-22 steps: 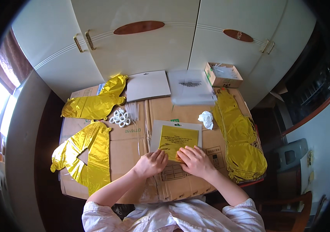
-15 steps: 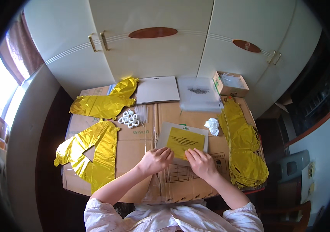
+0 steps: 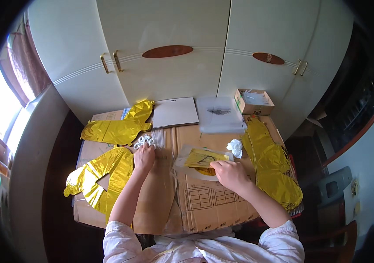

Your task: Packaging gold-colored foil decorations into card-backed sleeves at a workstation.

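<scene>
My left hand (image 3: 144, 158) reaches onto the near edge of a pile of small white ring-shaped rolls (image 3: 145, 140). Its fingers are drawn together, and what is between their tips is hidden. With thumb and fingers my right hand (image 3: 231, 174) pinches the near right edge of a clear plastic bag (image 3: 179, 163). Inside the bag lies folded yellow-gold foil (image 3: 202, 158), with dark marks on it and a shiny rounded part at its near side. The bag rests on the cardboard.
Flat gold foil balloons lie at the left (image 3: 101, 173), back left (image 3: 114, 130) and right (image 3: 274, 168). Behind are a stack of white cards (image 3: 174, 113), clear bags (image 3: 220, 116), and a box of clear sticks (image 3: 255, 103). A crumpled white tissue (image 3: 235, 148) sits beside the right balloon.
My left hand has left the bag and moved left and away to the white rolls. My right hand stays at the bag, whose near side now shows shiny foil. The view has shifted slightly.
</scene>
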Action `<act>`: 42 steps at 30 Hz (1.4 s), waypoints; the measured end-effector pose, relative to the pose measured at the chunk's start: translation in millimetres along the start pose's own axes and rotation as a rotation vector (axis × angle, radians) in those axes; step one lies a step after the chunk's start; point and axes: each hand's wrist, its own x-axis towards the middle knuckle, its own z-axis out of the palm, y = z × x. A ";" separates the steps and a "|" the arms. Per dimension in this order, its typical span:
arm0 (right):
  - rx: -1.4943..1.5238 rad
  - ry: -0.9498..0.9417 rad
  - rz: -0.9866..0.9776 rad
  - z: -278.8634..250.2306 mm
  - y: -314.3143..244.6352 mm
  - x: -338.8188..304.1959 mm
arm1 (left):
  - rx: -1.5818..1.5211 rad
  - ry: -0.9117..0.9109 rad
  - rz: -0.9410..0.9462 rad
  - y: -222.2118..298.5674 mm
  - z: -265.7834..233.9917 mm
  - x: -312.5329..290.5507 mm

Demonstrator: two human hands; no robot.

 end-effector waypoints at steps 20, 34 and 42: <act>0.005 0.002 0.041 2.4 -5.9 -5.5 | -0.222 0.131 0.578 146.8 -106.8 -81.5; -0.126 -0.062 0.020 9.2 -27.8 -17.6 | -0.243 -0.181 0.566 161.7 -94.3 -98.7; -0.146 0.041 -0.038 12.5 -34.5 -22.2 | -0.292 -0.229 0.618 163.1 -64.3 -91.0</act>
